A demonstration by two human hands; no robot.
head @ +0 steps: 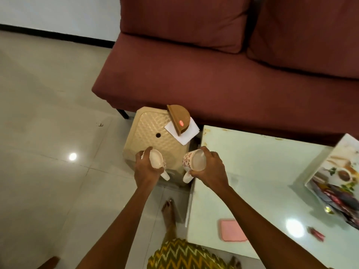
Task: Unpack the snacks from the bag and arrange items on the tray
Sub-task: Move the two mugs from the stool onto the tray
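My left hand (144, 167) grips a white mug with a red pattern (156, 158) above the near edge of a beige plastic stool (149, 125). My right hand (210, 167) grips a second matching mug (195, 159) between the stool and the pale green table (252, 162). Both mugs tilt their mouths toward me, handles pointing down. A printed tray (334, 162) lies at the table's right edge, with dark snack packets (338, 200) on its near part. No bag shows.
A brown napkin holder (178, 118) stands on white napkins (186, 133) on the stool's far right corner. A maroon sofa (213, 74) lies behind. On the table rest a pink lid (232, 230) and a small red wrapper (316, 233). My bare foot (170, 212) stands on the tiled floor.
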